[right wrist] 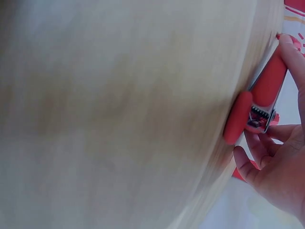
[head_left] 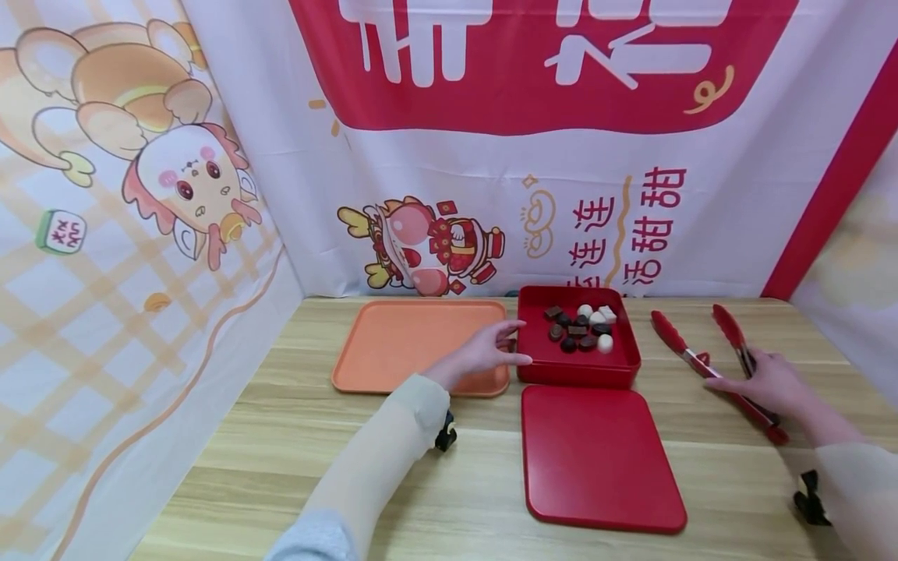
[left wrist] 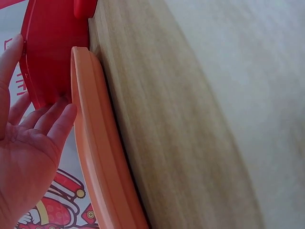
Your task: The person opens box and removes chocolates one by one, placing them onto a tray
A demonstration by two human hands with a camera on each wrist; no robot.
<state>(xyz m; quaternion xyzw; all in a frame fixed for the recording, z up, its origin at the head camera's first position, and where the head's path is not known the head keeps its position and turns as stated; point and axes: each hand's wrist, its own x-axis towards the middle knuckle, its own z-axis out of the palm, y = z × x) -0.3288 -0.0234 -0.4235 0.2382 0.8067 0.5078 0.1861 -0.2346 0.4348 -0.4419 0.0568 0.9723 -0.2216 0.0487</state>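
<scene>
A red box point(head_left: 578, 374) holds several dark and white chocolates point(head_left: 578, 331). My left hand point(head_left: 487, 347) is at the box's left wall, fingers spread; in the left wrist view its fingertips point(left wrist: 66, 107) reach the red wall, and whether they press on it is unclear. A pair of red-tipped tongs point(head_left: 687, 351) lies spread on the table, right of the box. Over its handles is my right hand point(head_left: 772, 382), thumb on one side and fingers on the other. In the right wrist view these fingers point(right wrist: 243, 162) look loose around the tongs' red handle point(right wrist: 269, 83).
An orange tray point(head_left: 414, 343) lies left of the box, partly under my left forearm. The red lid point(head_left: 603, 460) lies flat just in front of the box. A printed cloth point(head_left: 435, 156) hangs behind the wooden table point(head_left: 281, 467), and another covers the left side.
</scene>
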